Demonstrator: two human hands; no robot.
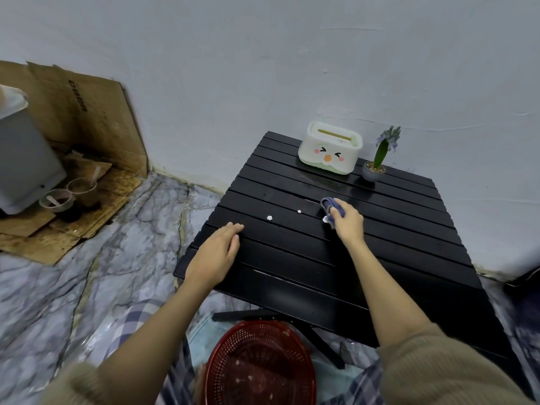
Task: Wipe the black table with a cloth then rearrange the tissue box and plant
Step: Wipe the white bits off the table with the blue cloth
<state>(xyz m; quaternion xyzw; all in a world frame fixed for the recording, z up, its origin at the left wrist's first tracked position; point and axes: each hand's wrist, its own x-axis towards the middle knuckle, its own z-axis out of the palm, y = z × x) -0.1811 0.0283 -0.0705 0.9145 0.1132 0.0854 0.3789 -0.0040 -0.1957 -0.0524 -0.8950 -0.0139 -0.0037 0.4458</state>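
Note:
The black slatted table (292,258) fills the middle of the view. My right hand (349,222) presses a bunched blue-grey cloth (328,206) onto its middle slats. Small white scraps (269,218) lie on the slats left of the cloth. My left hand (217,252) rests flat on the table's left edge, fingers together, holding nothing. A white tissue box (330,149) with a cartoon face stands at the far edge by the wall. To its right stands a small potted plant (375,168) with purple flowers.
A red mesh basket (260,363) sits on the floor below the table's near edge, between my knees. Cardboard sheets (87,118), a grey bin (23,159) and cups (70,194) are at the left. The wall runs just behind the table.

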